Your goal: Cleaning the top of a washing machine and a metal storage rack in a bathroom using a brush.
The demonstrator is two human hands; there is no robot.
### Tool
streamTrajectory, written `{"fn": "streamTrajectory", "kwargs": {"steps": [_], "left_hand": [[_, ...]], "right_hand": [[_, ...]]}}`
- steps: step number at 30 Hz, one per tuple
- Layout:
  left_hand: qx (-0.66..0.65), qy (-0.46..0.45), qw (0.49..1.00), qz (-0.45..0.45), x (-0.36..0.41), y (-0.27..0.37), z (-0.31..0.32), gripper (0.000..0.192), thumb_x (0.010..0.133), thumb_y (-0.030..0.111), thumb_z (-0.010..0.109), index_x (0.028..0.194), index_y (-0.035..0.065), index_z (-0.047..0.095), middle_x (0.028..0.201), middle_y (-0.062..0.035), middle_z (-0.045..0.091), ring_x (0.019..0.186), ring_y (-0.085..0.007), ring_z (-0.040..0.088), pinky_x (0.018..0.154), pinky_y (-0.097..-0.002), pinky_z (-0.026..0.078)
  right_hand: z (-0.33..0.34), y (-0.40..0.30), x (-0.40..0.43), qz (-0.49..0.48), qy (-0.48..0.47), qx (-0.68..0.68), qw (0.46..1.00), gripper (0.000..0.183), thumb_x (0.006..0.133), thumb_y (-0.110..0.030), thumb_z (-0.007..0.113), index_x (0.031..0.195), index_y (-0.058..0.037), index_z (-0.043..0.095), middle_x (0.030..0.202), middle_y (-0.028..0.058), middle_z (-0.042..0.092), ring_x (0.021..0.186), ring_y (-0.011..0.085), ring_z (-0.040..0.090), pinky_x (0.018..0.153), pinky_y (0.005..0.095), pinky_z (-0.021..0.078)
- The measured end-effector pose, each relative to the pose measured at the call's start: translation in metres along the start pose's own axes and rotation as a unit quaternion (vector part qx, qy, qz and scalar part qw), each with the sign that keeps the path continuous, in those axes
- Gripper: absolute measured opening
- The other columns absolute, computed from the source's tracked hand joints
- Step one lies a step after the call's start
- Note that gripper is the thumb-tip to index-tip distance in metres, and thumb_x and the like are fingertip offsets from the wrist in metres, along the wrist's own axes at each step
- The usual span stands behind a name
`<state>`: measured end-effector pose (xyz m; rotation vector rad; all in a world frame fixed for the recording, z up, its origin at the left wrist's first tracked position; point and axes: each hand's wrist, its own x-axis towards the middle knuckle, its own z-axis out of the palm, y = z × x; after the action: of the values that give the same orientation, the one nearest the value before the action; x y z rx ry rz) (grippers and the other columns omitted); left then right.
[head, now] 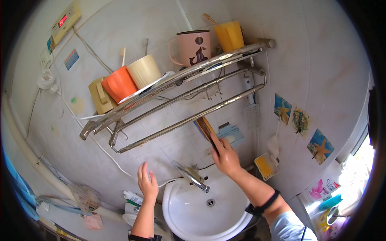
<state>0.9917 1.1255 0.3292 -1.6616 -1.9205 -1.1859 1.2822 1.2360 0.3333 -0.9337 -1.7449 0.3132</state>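
Observation:
My right hand grips the handle end of a long brown brush-like tool, whose far end reaches up to the lower rail of the metal wall rack. A strip of yellow and blue shows along its far part, but its exact kind is hard to tell. Below that hand is the white washbasin with its chrome faucet. My left hand is raised at the basin's left side, fingers up and apart, holding nothing. Beside its wrist lies a white and green tube.
On the rack stand an orange cup, a cream cup, a pink mug and a yellow cup. A grey brush hangs right. A yellow soap holder is on the right wall. Bottles crowd the window ledge.

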Motion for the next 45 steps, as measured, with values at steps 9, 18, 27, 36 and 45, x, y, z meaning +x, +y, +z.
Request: {"fn": "streamTrajectory", "kwargs": {"steps": [9, 18, 27, 36, 45], "left_hand": [[0.204, 0.025, 0.954, 0.218, 0.142, 0.025, 0.037, 0.049, 0.085, 0.009, 0.052, 0.132, 0.0053, 0.042, 0.142, -0.0182, 0.034, 0.13, -0.0375, 0.034, 0.108, -0.0479, 0.026], [0.208, 0.15, 0.9, 0.351, 0.236, 0.033, 0.062, 0.031, 0.081, 0.016, 0.057, 0.112, 0.0098, 0.057, 0.119, -0.012, 0.054, 0.109, -0.0332, 0.05, 0.09, -0.0504, 0.036], [0.159, -0.035, 0.965, 0.205, 0.237, 0.028, 0.039, 0.032, 0.085, 0.032, 0.053, 0.109, 0.0125, 0.063, 0.112, -0.0152, 0.062, 0.104, -0.0362, 0.057, 0.087, -0.0485, 0.047], [0.165, 0.049, 0.945, 0.279, 0.236, 0.028, 0.034, 0.023, 0.081, 0.031, 0.06, 0.096, 0.0165, 0.068, 0.102, -0.0102, 0.065, 0.096, -0.0315, 0.061, 0.081, -0.0477, 0.049], [0.164, 0.054, 0.939, 0.297, 0.24, 0.026, 0.039, 0.021, 0.078, 0.026, 0.061, 0.093, 0.0107, 0.064, 0.098, -0.0089, 0.065, 0.089, -0.0301, 0.061, 0.076, -0.0454, 0.049]], "right_hand": [[0.061, 0.018, 0.087, -0.093, 0.142, -0.075, 0.983, 0.058, 0.081, -0.009, 0.064, 0.135, -0.0204, 0.046, 0.102, 0.0118, 0.056, 0.084, 0.0309, 0.059, 0.066, 0.0397, 0.0519], [0.045, 0.01, 0.116, -0.208, 0.124, -0.198, 0.95, 0.056, 0.076, -0.01, 0.065, 0.129, -0.0196, 0.052, 0.104, 0.0095, 0.057, 0.077, 0.0274, 0.058, 0.062, 0.0377, 0.0529], [0.083, -0.001, 0.127, -0.28, 0.148, -0.215, 0.924, 0.051, 0.077, -0.011, 0.062, 0.126, -0.0209, 0.055, 0.099, 0.0083, 0.058, 0.07, 0.0251, 0.057, 0.057, 0.0355, 0.0515], [0.043, 0.021, 0.11, -0.206, 0.093, -0.213, 0.95, 0.072, 0.065, -0.007, 0.071, 0.132, -0.0185, 0.049, 0.104, 0.0136, 0.055, 0.076, 0.0289, 0.057, 0.065, 0.0413, 0.0514], [0.084, -0.025, 0.135, -0.254, 0.116, -0.148, 0.949, 0.064, 0.069, -0.003, 0.063, 0.13, -0.019, 0.051, 0.103, 0.0107, 0.057, 0.075, 0.0265, 0.06, 0.059, 0.0378, 0.0522]]}}
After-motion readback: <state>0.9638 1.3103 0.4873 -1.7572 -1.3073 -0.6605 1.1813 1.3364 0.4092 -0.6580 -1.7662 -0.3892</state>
